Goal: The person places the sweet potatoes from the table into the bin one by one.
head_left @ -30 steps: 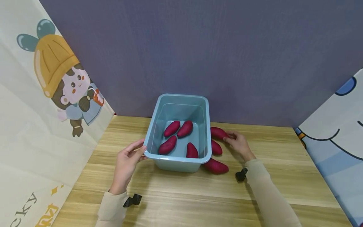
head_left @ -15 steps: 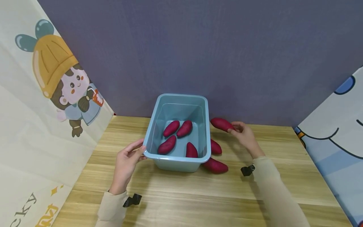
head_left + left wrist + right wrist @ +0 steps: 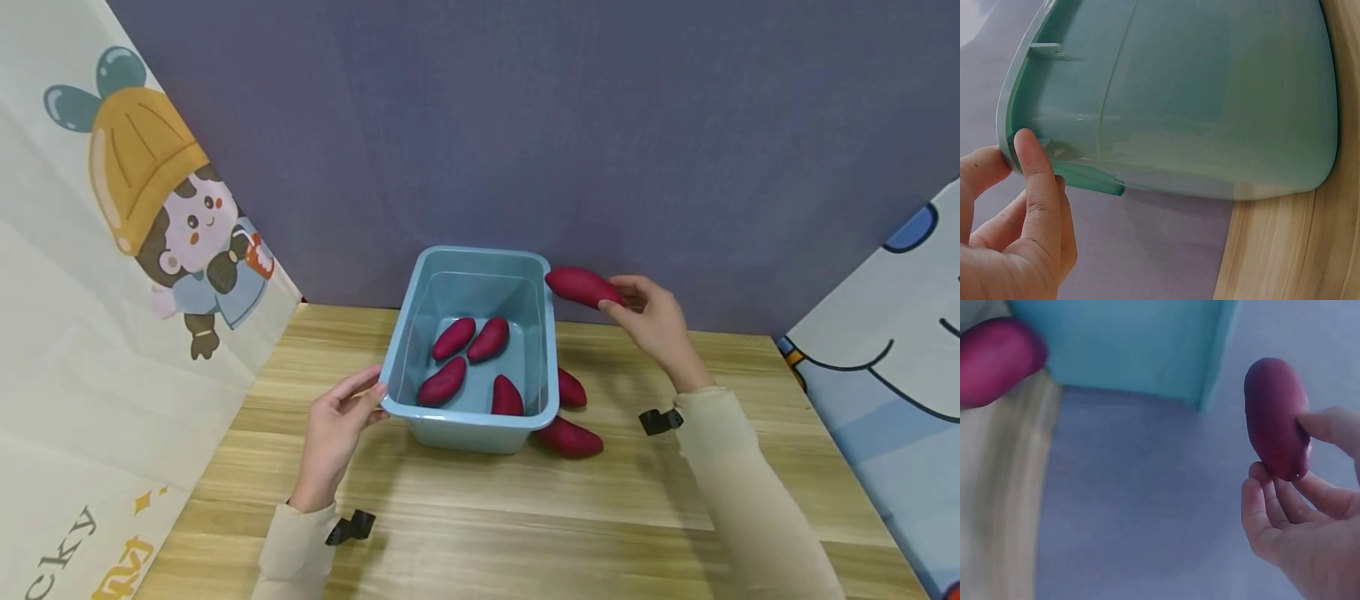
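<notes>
A blue plastic bin [image 3: 465,433] stands on the wooden table with several red sweet potatoes [image 3: 442,382] on its floor. My left hand [image 3: 334,433] pinches the bin's near left corner; in the left wrist view the thumb and fingers [image 3: 1038,187] grip the rim from both sides. Raised beside the bin's far right edge, a sweet potato [image 3: 583,287] is held by one end in my right hand [image 3: 656,325]. The right wrist view shows that sweet potato [image 3: 1277,419] between thumb and fingers, apart from the bin wall.
Two more sweet potatoes, one nearer [image 3: 572,438] and one farther [image 3: 572,389], lie on the table against the bin's right side, partly hidden by it. A dark purple-grey panel [image 3: 480,125] rises behind the bin. Printed cloths flank the table [image 3: 480,533].
My right hand has lifted the sweet potato off the table, up to about the height of the bin's rim. The left hand and the bin have stayed in place.
</notes>
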Tool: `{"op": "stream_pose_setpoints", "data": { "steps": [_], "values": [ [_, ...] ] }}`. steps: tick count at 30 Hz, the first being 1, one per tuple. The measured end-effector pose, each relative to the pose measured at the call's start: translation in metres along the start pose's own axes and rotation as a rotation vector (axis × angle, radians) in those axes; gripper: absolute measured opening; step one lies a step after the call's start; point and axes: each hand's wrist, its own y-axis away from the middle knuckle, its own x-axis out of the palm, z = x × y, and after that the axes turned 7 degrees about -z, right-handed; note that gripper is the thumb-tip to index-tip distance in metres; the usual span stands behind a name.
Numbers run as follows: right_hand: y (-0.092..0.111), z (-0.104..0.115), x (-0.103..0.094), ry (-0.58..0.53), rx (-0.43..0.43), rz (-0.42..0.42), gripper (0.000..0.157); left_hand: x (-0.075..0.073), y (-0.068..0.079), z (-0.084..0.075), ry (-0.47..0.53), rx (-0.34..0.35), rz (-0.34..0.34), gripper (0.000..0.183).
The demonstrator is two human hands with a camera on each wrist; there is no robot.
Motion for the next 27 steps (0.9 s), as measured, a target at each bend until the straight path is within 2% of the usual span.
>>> {"op": "stream_pose_setpoints", "data": {
  "steps": [6,12,16,20,27],
  "values": [
    [-0.019,0.039,0.013,0.016,-0.038,0.005,0.051,0.000,0.000,0.000,0.002,-0.006,-0.003,0.041],
    [-0.037,0.082,0.039,0.035,-0.068,0.025,0.050,0.000,-0.001,0.000,0.007,0.000,-0.003,0.040],
    [-0.044,0.105,0.058,0.025,-0.053,0.060,0.051,0.001,-0.001,0.000,0.005,0.003,-0.004,0.040],
    [-0.047,0.117,0.079,0.021,-0.020,0.098,0.049,0.001,-0.001,0.001,0.004,0.002,-0.011,0.039],
    [-0.047,0.122,0.112,0.005,0.007,0.160,0.046,0.001,-0.001,0.000,-0.008,0.000,-0.010,0.039]
  ]
}}
